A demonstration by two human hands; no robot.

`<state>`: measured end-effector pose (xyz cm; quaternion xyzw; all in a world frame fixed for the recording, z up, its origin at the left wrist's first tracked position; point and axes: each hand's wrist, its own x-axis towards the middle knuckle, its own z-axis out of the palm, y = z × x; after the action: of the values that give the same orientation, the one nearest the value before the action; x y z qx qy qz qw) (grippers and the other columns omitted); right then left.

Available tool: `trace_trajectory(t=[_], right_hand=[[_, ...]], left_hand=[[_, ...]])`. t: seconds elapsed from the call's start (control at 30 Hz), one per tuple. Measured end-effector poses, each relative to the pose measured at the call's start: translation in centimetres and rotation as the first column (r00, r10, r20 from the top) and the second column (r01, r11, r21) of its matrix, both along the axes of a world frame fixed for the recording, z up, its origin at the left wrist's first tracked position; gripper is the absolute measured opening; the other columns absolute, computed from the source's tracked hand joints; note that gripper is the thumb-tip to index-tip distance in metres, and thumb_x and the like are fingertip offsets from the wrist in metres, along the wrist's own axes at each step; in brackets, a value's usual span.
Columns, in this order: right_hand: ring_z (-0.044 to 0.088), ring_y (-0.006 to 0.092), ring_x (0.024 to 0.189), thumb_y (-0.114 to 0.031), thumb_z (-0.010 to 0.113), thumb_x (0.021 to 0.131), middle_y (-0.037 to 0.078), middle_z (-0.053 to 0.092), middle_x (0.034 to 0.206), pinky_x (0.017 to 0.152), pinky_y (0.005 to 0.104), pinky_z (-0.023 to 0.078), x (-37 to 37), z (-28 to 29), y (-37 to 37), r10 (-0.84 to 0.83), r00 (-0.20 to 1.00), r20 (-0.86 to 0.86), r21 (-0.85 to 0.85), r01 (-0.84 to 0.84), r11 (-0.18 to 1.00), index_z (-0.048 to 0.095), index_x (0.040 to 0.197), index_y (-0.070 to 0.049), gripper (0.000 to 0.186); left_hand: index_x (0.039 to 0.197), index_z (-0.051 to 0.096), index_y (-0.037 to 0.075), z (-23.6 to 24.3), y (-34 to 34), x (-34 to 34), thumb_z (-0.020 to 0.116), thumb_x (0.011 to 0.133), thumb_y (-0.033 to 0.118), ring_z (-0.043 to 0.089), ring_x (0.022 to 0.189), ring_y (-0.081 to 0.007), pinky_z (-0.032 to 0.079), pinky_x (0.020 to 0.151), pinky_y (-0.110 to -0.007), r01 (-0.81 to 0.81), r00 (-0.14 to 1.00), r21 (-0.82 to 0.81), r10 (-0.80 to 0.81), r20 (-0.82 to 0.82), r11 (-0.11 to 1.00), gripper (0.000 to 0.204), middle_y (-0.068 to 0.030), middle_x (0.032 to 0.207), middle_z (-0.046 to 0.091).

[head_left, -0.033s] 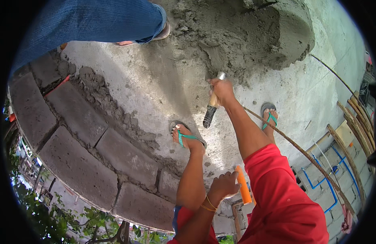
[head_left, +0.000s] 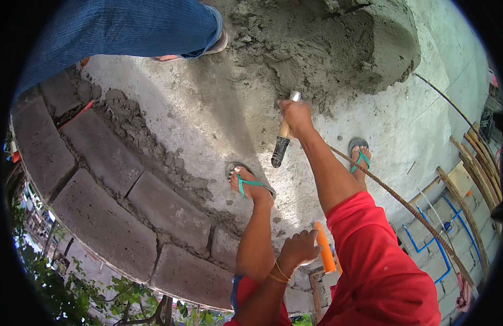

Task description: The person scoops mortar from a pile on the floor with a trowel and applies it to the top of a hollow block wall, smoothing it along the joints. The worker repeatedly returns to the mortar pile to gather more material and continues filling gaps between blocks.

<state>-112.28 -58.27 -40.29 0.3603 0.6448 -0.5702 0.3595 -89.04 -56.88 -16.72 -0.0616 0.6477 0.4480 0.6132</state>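
Observation:
My right hand (head_left: pixel 298 118) is closed around the handle of a trowel (head_left: pixel 284 130), wooden with a black lower end and a silver collar at the top. It points up at the edge of a large heap of wet grey mortar (head_left: pixel 338 49), where I cannot make out the blade against the mortar. Lower down, my left hand (head_left: pixel 300 248) hangs with its fingers curled in. Right beside those fingers stands an orange pipe (head_left: pixel 326 250); whether they touch it, or what lies inside them, is hidden.
Grey blocks (head_left: pixel 102 217) curve along the left, with mortar crumbs (head_left: pixel 137 130) inside them. At the upper left stands another person's leg in jeans (head_left: pixel 121 27). A long rebar (head_left: pixel 393 193) slants across the right, near wooden poles (head_left: pixel 480 157) and blue pipes (head_left: pixel 442 255).
My right hand and the trowel have shifted up very slightly. My left hand stays practically where it was.

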Motion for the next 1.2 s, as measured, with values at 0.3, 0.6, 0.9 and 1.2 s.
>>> trace_trajectory(t=[0.3, 0.6, 0.9, 1.2], right_hand=[[0.067, 0.0473, 0.106, -0.045, 0.068, 0.095, 0.035, 0.065, 0.12, 0.09, 0.0487, 0.055, 3.8, 0.5, 4.2, 0.8, 0.592, -0.101, 0.729, -0.503, 0.464, 0.054, 0.131, 0.015, 0.071], [0.061, 0.0501, 0.119, -0.055, 0.056, 0.101, 0.038, 0.065, 0.12, 0.103, 0.0455, 0.049, 1.0, 5.9, 2.8, 0.594, 0.752, -0.285, 0.32, -0.509, 0.799, 0.056, 0.135, 0.013, 0.076], [0.051, 0.0108, 0.053, -0.037, 0.071, 0.098, 0.001, 0.05, 0.065, 0.048, 0.0287, 0.045, 12.7, 8.6, 9.0, 0.0, 0.982, 0.189, 0.075, -0.015, 0.997, 0.056, 0.103, -0.006, 0.035], [0.046, 0.0137, 0.047, -0.016, 0.076, 0.091, 0.002, 0.052, 0.065, 0.042, 0.0324, 0.039, -4.4, -1.3, -0.9, 0.083, 0.996, 0.03, -0.163, -0.077, 0.984, 0.053, 0.091, -0.008, 0.025]], left_hand=[[0.151, 0.044, 0.012, -0.9, -0.2, -2.0, 0.061, 0.095, 0.045, 0.058, 0.127, -0.0436, 0.044, 0.108, -0.056, -0.091, 0.995, 0.02, 0.09, 0.044, 0.996, 0.067, -0.0232, 0.142, 0.056], [0.149, 0.046, 0.013, -1.9, 0.7, -2.8, 0.06, 0.096, 0.047, 0.058, 0.126, -0.0414, 0.048, 0.105, -0.052, -0.107, 0.991, -0.012, 0.108, 0.075, 0.994, 0.065, -0.0203, 0.139, 0.057], [0.149, 0.047, 0.012, -1.0, 0.2, -4.1, 0.061, 0.096, 0.047, 0.057, 0.129, -0.0401, 0.047, 0.106, -0.054, 0.035, 0.992, 0.086, -0.045, 0.118, 0.996, 0.065, -0.0188, 0.141, 0.057], [0.147, 0.047, 0.012, -1.4, -1.4, -1.9, 0.063, 0.094, 0.048, 0.06, 0.122, -0.0403, 0.048, 0.103, -0.055, -0.031, 0.999, 0.04, 0.03, 0.029, 0.999, 0.066, -0.0183, 0.136, 0.059]])
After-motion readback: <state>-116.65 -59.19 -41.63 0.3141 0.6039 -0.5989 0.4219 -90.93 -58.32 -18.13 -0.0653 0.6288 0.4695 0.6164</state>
